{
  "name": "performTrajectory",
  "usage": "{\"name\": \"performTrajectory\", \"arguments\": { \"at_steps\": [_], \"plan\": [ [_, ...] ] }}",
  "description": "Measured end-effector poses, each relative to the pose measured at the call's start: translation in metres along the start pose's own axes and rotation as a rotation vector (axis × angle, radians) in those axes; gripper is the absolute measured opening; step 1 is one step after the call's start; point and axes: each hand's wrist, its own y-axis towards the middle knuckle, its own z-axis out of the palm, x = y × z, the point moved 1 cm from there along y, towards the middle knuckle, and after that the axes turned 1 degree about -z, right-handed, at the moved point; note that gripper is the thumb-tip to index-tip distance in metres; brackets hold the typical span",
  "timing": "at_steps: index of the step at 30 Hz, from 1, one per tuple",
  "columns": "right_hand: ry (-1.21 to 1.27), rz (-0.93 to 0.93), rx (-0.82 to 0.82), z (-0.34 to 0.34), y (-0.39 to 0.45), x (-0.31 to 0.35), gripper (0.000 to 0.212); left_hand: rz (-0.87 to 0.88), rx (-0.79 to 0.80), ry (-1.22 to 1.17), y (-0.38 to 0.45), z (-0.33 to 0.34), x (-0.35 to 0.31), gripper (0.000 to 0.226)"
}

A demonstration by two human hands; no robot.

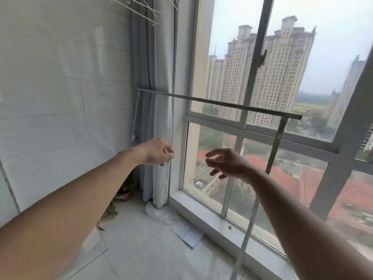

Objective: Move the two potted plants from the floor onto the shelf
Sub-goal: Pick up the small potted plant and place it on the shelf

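Note:
One potted plant in a reddish-brown pot (pixel 124 194) stands on the floor in the far corner, half hidden behind my left forearm. More leaves (pixel 110 212) lie lower against the wall; I cannot tell whether a second pot is under them. My left hand (pixel 156 151) is held out in the air with its fingers curled and nothing in it. My right hand (pixel 224 163) hangs beside it, fingers apart and empty. Both hands are well above the plants. No shelf is in view.
A thin metal rack frame (pixel 220 103) stands in front of the window, its top bar above my hands. A grey curtain (pixel 153 110) hangs in the corner. A plastic bag (pixel 159 213) and a sheet of paper (pixel 187 233) lie on the tiled floor by the window sill (pixel 203 211).

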Motion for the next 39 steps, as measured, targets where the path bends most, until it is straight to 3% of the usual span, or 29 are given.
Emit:
{"name": "performTrajectory", "arguments": {
  "at_steps": [4, 9, 22, 33, 39],
  "plan": [
    [0.021, -0.011, 0.041, 0.015, 0.035, 0.003, 0.010, -0.049, -0.096, -0.080, 0.017, 0.002, 0.031, 0.023],
    [0.163, -0.071, 0.124, 0.032, 0.092, -0.005, 0.028, -0.121, -0.118, -0.121, 0.044, 0.005, 0.063, 0.022],
    [0.310, -0.268, 0.251, 0.022, 0.258, -0.052, 0.024, -0.288, -0.345, -0.332, 0.148, -0.001, 0.089, 0.020],
    [0.579, -0.200, 0.281, 0.060, 0.362, -0.104, 0.031, -0.350, -0.341, -0.388, 0.238, 0.022, 0.167, 0.019],
    [0.581, -0.166, 0.210, 0.078, 0.447, -0.112, 0.029, -0.302, -0.354, -0.446, 0.309, 0.011, 0.232, 0.018]
  ]
}}
